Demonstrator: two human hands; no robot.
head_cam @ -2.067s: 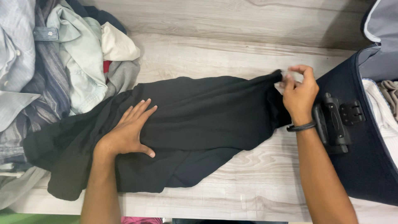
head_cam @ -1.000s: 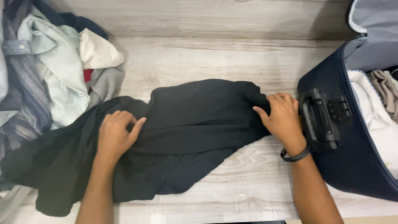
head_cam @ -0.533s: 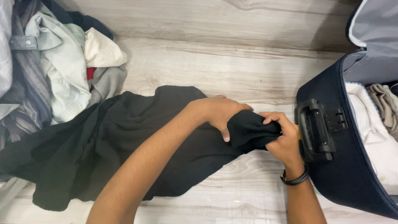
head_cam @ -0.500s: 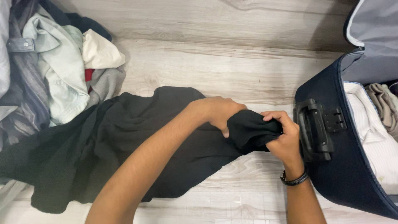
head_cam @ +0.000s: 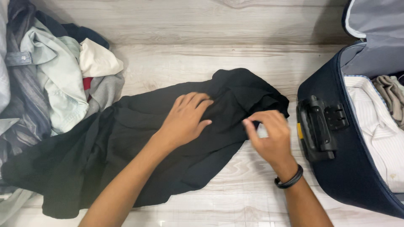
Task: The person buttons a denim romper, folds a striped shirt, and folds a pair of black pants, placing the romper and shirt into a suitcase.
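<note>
A black garment lies spread across the pale wooden surface, its right end bunched near a dark blue suitcase. My left hand lies flat on the middle of the garment, fingers apart. My right hand, with a dark band on the wrist, hovers at the garment's right edge with fingers loosely curled and its fingertips at the cloth's edge; it looks blurred from motion.
A heap of mixed clothes sits at the left. The open suitcase on the right holds a white striped shirt and a beige cloth; its black handle faces the garment. Bare wood lies beyond.
Both hands were gripping the bunched right end of the black garment; now that end lies on the surface, the left hand rests flat and the right hand has let go.
</note>
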